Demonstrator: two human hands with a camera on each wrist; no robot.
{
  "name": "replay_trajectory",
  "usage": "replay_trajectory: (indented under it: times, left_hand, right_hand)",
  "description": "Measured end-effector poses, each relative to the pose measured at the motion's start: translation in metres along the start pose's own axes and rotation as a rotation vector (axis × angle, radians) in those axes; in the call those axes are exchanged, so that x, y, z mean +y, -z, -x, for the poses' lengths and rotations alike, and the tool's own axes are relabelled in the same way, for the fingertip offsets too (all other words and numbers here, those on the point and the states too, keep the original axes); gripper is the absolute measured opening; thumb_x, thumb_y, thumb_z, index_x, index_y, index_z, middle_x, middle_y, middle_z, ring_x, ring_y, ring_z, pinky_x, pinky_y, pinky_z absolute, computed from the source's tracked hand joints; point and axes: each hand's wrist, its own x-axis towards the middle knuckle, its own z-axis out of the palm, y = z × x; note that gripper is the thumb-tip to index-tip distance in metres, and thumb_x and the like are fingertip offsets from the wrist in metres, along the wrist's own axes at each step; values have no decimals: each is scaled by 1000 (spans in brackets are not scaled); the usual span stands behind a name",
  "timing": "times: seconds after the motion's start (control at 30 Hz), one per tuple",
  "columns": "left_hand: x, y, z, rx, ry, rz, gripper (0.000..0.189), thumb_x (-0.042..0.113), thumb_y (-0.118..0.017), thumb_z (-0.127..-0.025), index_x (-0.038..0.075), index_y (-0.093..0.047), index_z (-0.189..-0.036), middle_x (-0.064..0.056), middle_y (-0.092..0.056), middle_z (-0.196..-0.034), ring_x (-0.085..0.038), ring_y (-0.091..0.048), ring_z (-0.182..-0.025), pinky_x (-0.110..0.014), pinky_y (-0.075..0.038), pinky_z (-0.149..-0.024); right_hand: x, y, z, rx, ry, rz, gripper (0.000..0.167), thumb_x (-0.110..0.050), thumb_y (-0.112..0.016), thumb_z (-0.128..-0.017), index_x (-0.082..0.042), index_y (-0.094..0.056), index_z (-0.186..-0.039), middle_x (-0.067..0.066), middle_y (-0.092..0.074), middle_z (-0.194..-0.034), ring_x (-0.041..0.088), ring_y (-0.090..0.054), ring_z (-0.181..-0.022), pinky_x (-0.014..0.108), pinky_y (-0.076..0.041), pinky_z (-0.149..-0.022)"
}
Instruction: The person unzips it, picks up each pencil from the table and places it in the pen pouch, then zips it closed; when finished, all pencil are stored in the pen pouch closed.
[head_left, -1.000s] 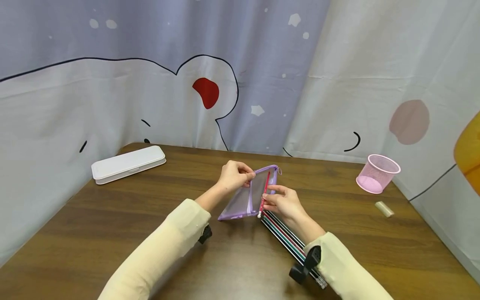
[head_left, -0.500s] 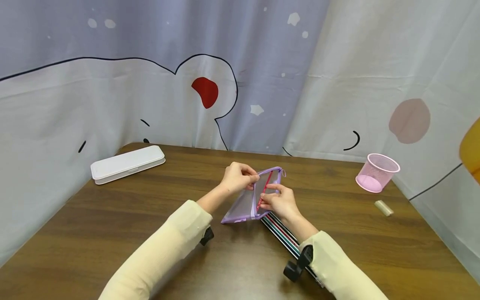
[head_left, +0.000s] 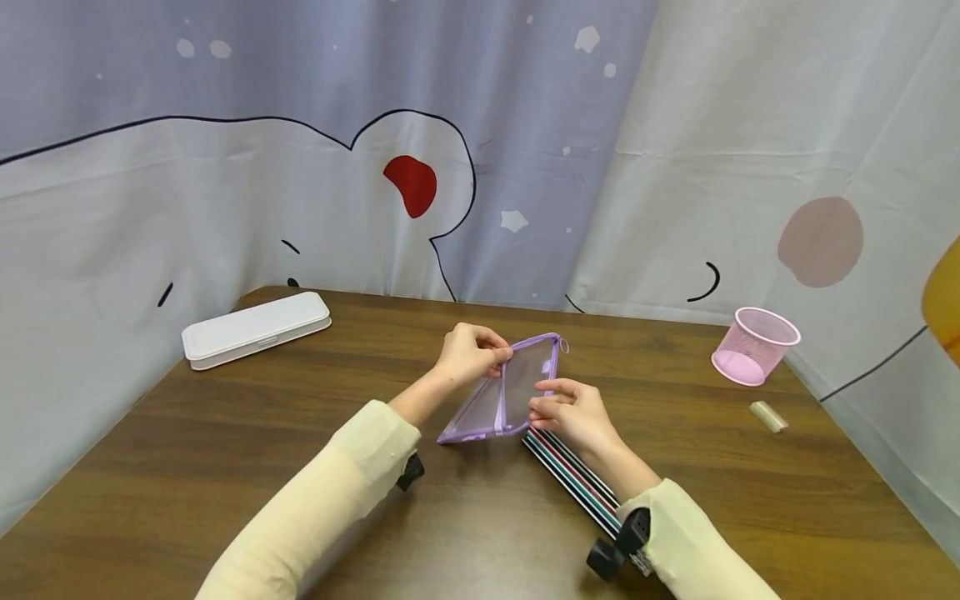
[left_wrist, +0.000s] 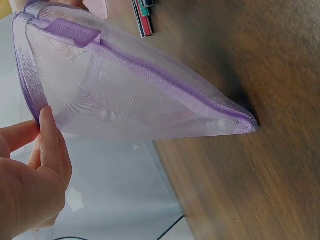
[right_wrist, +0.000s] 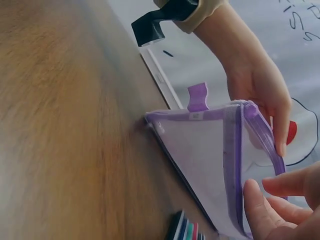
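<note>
A purple-edged mesh pencil pouch (head_left: 480,410) stands tilted on the table, its zipped mouth spread towards the right. My left hand (head_left: 467,354) pinches the upper rim between thumb and fingers, as the left wrist view (left_wrist: 37,175) also shows. Right at the mouth is my right hand (head_left: 576,417), fingers loosely bent with nothing visible between them; its thumb (right_wrist: 255,202) overlaps the pouch opening in the right wrist view. The red pencil no longer shows in any view. Several striped pencils (head_left: 570,479) lie side by side beneath my right wrist.
On the wooden table (head_left: 337,508), a white pencil case (head_left: 257,327) lies at the back left. A pink mesh pen cup (head_left: 753,348) stands at the back right, with a small pale eraser-like block (head_left: 768,417) in front. A printed curtain (head_left: 525,167) hangs behind the table.
The red pencil in my right hand went down into the pouch mouth and out of sight. My right hand then drew back slightly to the right. My left hand keeps its pinch on the rim.
</note>
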Motion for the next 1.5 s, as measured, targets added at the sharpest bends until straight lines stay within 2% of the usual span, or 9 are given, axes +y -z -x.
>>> replay_trajectory:
  times: [0.1, 0.27, 0.43, 0.6, 0.7, 0.87, 1.1, 1.27, 1.5]
  left_hand:
    - [0, 1, 0, 7, 10, 13, 9, 8, -67, -75, 0, -69, -78, -6, -62, -61, -6, -56, -45, -31, -58, -55]
    - [-1, 3, 0, 8, 37, 34, 9, 8, -67, -75, 0, -68, -79, -6, -62, -62, -8, -57, -46, -34, -58, -59]
    - [-1, 3, -2, 8, 38, 36, 9, 8, -67, -75, 0, -69, -79, -5, -62, -62, -6, -56, -45, -27, -57, -53]
    - [-1, 2, -3, 5, 52, 49, 9, 8, -67, -76, 0, -68, -79, -2, -59, -60, -5, -56, -46, -23, -56, -51]
    - [0, 2, -3, 4, 48, 49, 9, 8, -67, -75, 0, -68, -79, -4, -61, -61, -6, -56, -46, -23, -56, -51]
    - [0, 4, -4, 8, 40, 29, 9, 8, -68, -75, 0, -68, -79, -8, -64, -66, -5, -56, -46, -22, -56, -51]
    - [0, 5, -3, 3, 48, 24, 9, 10, -68, -75, 1, -68, -79, -4, -62, -63, -5, -56, -45, -22, -56, -50]
    - [-1, 6, -2, 9, 40, 30, 9, 9, -68, -75, 0, -68, -78, -6, -63, -64, -5, -56, -45, -23, -56, -51]
    - [-2, 7, -2, 7, 43, 48, 9, 7, -67, -75, -1, -68, -79, -17, -66, -72, -5, -56, -46, -24, -56, -51]
  right_hand:
    - [3, 9, 5, 4, 2, 51, 39, 4, -58, -80, 13, -47, -115, 7, -65, -74, 12, -62, -64, 24, -57, -62]
    - [8, 31, 17, -23, 26, 239, 35, -1, -61, -78, 12, -52, -110, 16, -66, -82, 16, -63, -69, 31, -58, -66]
    - [11, 52, 32, -77, 107, 569, 28, -3, -63, -76, 9, -58, -100, 14, -66, -77, 14, -61, -64, 26, -56, -56]
    - [16, 53, 46, -26, 201, 946, 16, -7, -68, -70, -4, -66, -86, -2, -60, -64, 4, -51, -56, 18, -44, -52]
    - [18, 49, 51, -4, 243, 1053, 13, -5, -67, -69, -6, -66, -81, -7, -53, -58, 3, -45, -53, 17, -38, -51]
    - [17, 48, 51, -11, 255, 1070, 11, -1, -65, -67, -4, -66, -78, -6, -49, -56, 4, -42, -52, 16, -36, -49]
    - [15, 51, 48, -65, 179, 1008, 8, -1, -66, -67, -6, -62, -71, -2, -56, -60, 6, -48, -57, 17, -39, -52]
    - [15, 52, 47, -82, 163, 979, 8, -1, -65, -68, -6, -60, -72, -1, -57, -62, 8, -50, -59, 18, -41, -53]
    - [12, 60, 49, -13, 132, 864, 17, -2, -64, -72, -2, -63, -88, 2, -60, -68, 7, -51, -59, 18, -43, -52]
